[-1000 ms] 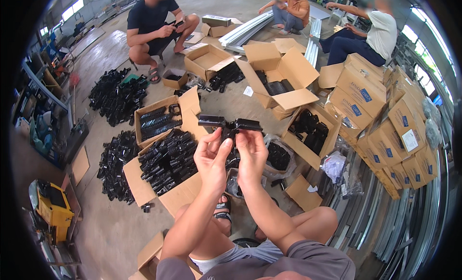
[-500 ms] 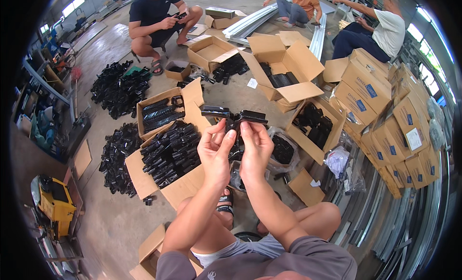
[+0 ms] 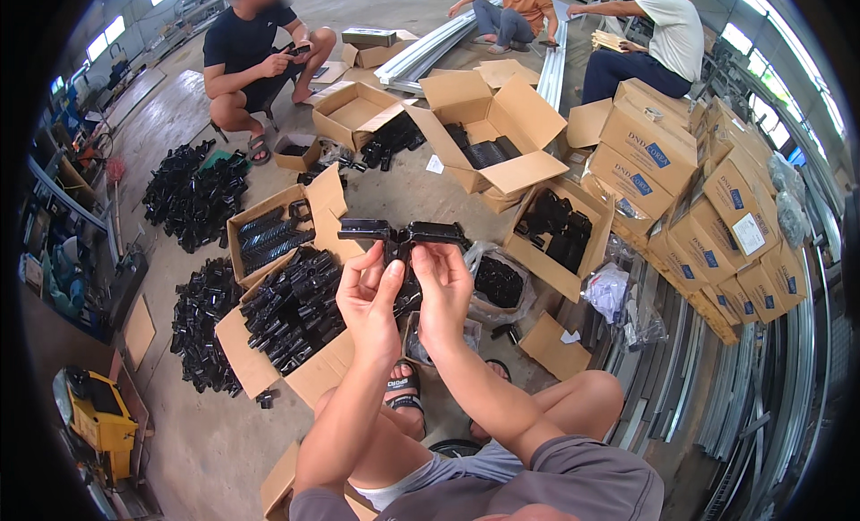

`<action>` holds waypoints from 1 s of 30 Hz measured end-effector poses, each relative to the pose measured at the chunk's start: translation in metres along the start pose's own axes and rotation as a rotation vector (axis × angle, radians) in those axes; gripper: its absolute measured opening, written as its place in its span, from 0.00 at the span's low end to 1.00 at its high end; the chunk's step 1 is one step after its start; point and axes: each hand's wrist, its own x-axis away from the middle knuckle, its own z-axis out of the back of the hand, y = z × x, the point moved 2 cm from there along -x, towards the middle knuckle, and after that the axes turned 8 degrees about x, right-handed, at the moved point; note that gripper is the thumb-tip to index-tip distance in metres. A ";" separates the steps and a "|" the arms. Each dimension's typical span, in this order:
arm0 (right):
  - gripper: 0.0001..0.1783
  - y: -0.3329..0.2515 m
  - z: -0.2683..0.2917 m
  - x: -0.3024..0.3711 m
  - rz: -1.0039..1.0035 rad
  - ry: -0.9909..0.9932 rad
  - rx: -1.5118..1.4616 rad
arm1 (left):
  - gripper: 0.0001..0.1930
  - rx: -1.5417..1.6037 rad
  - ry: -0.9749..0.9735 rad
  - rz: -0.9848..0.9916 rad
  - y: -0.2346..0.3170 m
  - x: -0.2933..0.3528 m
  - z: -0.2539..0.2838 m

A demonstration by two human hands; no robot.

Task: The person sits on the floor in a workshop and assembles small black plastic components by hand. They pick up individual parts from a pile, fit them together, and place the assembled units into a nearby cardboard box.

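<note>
Both my hands hold up one glossy black part (image 3: 365,228), with two bar-like arms spreading to the sides from a joined middle. My left hand (image 3: 369,297) pinches it with thumb and fingers beneath the left arm. My right hand (image 3: 442,292) grips the other side, thumb up against the middle. The fingers hide the part's lower portion, so its exact kind cannot be told. Below and left of my hands, an open carton (image 3: 246,344) is heaped with similar black pieces (image 3: 291,310). Behind it, another carton (image 3: 235,252) holds black parts laid in rows.
Loose black parts lie in piles (image 3: 195,198) on the left floor. Open cartons (image 3: 573,275) stand ahead and right, near stacked closed boxes (image 3: 649,149). Metal profiles (image 3: 708,387) line the right. Three people sit farther off; one in dark clothing (image 3: 255,60) handles a black piece.
The view has shifted, so most of the scene sits farther left in the picture. My hands keep the same grip on the black part.
</note>
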 end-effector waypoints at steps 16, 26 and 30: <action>0.15 0.009 0.034 -0.008 0.047 0.063 0.003 | 0.13 -0.035 0.018 0.071 0.004 -0.004 0.007; 0.14 0.079 0.183 -0.112 0.103 0.338 0.564 | 0.14 0.239 -0.037 0.309 0.012 -0.014 0.024; 0.20 0.193 0.307 -0.134 -0.343 0.056 1.491 | 0.14 0.299 -0.013 0.319 0.010 -0.019 0.026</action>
